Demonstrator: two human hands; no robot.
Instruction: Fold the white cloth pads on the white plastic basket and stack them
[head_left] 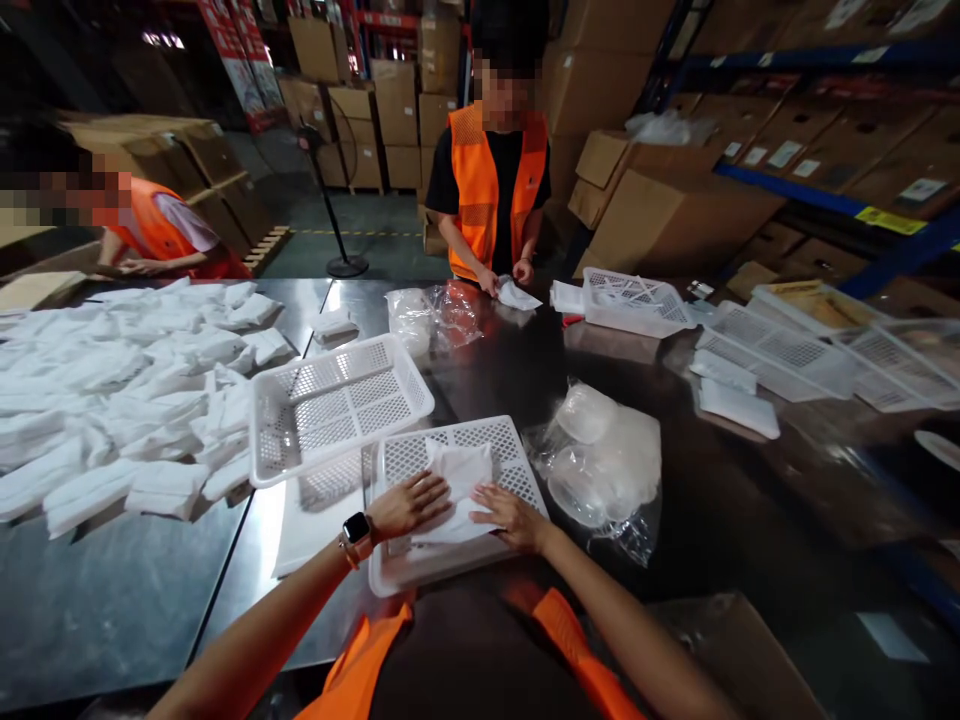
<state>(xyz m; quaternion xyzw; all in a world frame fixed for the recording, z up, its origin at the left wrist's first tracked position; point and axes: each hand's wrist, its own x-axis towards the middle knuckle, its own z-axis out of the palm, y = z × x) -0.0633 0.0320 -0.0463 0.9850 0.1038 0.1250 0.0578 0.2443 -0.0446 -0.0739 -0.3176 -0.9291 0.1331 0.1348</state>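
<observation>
My left hand [409, 505], with a watch on its wrist, and my right hand [510, 518] both press flat on a white folded cloth [461, 480]. The cloth lies on an upturned white perforated basket [450, 500] at the table's near edge. A second white basket [337, 405] sits tilted just to the left, overlapping the first. A crumpled clear plastic bag [604, 465] lies right of my right hand.
A large heap of folded white cloths [112, 400] covers the steel table's left side. Across the table a person in an orange vest [495, 180] handles a white cloth; another person [150, 235] works at far left. More white baskets [787, 345] stand at right. Cardboard boxes surround the area.
</observation>
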